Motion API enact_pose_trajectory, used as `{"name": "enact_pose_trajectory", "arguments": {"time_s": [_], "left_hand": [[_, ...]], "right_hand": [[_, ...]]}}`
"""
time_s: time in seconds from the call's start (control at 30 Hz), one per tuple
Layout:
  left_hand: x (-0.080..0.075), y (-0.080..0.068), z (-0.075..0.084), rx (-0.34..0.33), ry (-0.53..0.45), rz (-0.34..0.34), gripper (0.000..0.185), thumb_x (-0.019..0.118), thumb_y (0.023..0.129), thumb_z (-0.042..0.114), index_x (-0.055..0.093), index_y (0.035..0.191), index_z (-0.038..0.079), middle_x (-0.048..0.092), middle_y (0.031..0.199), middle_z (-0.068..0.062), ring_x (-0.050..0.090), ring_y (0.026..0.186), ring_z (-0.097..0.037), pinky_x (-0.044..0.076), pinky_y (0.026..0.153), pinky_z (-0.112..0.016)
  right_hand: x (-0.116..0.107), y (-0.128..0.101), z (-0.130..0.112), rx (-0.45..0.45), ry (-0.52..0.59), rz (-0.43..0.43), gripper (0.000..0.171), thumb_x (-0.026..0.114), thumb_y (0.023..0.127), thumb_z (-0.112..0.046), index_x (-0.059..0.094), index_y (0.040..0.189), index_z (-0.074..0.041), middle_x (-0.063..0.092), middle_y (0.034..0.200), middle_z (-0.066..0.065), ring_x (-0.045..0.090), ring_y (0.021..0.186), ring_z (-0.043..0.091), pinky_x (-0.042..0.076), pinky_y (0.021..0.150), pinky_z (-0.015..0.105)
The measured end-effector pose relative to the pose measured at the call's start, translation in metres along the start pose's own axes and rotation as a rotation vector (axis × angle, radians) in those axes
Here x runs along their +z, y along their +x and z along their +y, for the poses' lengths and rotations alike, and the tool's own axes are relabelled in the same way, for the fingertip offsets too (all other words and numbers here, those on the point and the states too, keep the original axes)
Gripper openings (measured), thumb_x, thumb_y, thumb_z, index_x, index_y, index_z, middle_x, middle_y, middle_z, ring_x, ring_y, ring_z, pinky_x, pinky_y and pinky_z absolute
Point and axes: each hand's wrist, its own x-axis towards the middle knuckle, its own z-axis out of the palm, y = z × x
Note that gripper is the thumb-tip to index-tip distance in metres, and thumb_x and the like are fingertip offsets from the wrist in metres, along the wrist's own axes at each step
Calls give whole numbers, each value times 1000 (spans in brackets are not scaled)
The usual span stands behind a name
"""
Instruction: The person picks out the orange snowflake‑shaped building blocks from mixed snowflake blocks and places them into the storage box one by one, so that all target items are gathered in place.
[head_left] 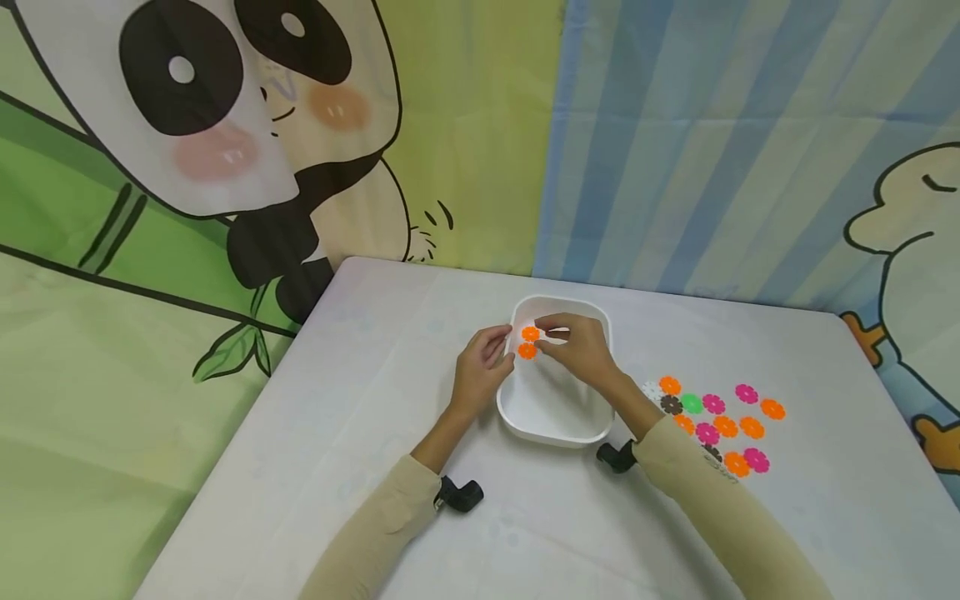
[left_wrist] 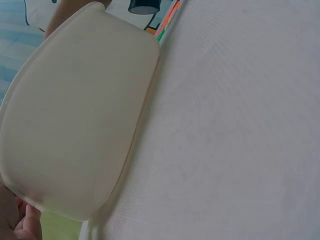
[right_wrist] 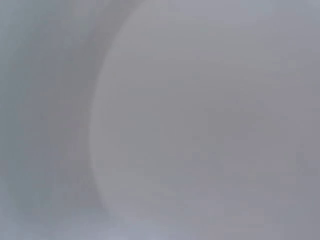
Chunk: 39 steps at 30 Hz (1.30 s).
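A white rounded tray (head_left: 555, 425) sits mid-table. Over its far left part my two hands meet. My left hand (head_left: 501, 354) pinches an orange flower-shaped plastic disc (head_left: 527, 351). My right hand (head_left: 551, 337) pinches a second orange disc (head_left: 530, 334) just above it; the two discs touch edge to edge. In the left wrist view the tray's outer wall (left_wrist: 75, 115) fills the left half and my fingertips (left_wrist: 22, 225) show at the bottom corner. The right wrist view is only a blurred pale surface.
Several loose flower discs (head_left: 712, 421), orange, pink, green, brown and white, lie on the white tablecloth (head_left: 337, 400) right of the tray. Cartoon curtains hang behind the table. Wrist camera mounts (head_left: 459, 494) sit on both sleeves.
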Motion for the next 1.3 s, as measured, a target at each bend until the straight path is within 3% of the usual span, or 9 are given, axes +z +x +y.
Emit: {"name": "enact_pose_trajectory", "arguments": {"time_s": [0.2,0.43,0.53,0.73,0.9,1.1,1.2,1.3], "left_hand": [[0,-1,-22,-6,40,28,41,65,86,-8,56,126,-6,56,129,-16,54,126,-24,46,101,-26],[0,-1,-22,-10,38,26,41,66,87,-7,56,126,-5,55,130,-17,53,126,-25,46,102,-29],[0,-1,-19,-5,38,24,41,64,87,-10,55,126,-9,54,130,-22,52,126,-31,46,103,-34],[0,-3,-3,6,25,23,40,61,85,-15,52,124,-15,52,128,-29,51,126,-39,45,103,-43],[-1,-4,4,10,37,24,39,61,85,-15,53,123,-15,53,127,-29,52,125,-39,45,103,-42],[0,-4,4,18,42,21,39,61,85,-13,53,123,-15,53,127,-29,51,125,-40,46,102,-42],[-1,-3,6,16,30,7,39,62,86,-14,52,123,-17,52,127,-32,50,125,-43,45,102,-46],[0,-2,7,20,22,1,39,61,85,-15,52,124,-17,51,128,-33,50,125,-44,45,102,-47]], "right_hand": [[-43,-18,2,-9,-36,26,33,80,79,-5,72,111,-3,71,109,10,68,99,31,59,83,38],[-95,-54,23,50,-145,91,34,79,83,-14,70,115,-4,70,111,10,68,102,30,57,81,41],[-110,-71,35,102,-173,91,36,79,83,-18,70,116,-5,70,112,11,67,103,31,57,80,35],[-128,-99,57,228,-186,32,38,76,86,-22,69,118,-4,68,115,14,65,106,34,55,77,15],[-138,-115,74,304,-189,-36,38,75,88,-22,67,121,-4,66,119,16,64,108,36,55,78,13],[-144,-123,86,322,-193,-81,39,77,85,-22,69,119,-4,67,119,15,65,106,35,51,79,8],[-146,-124,89,337,-222,-98,39,78,85,-24,70,118,-6,67,119,14,65,108,34,56,85,22],[-148,-124,91,353,-260,-117,40,78,85,-28,71,119,-9,67,120,13,61,112,35,52,96,44]]}}
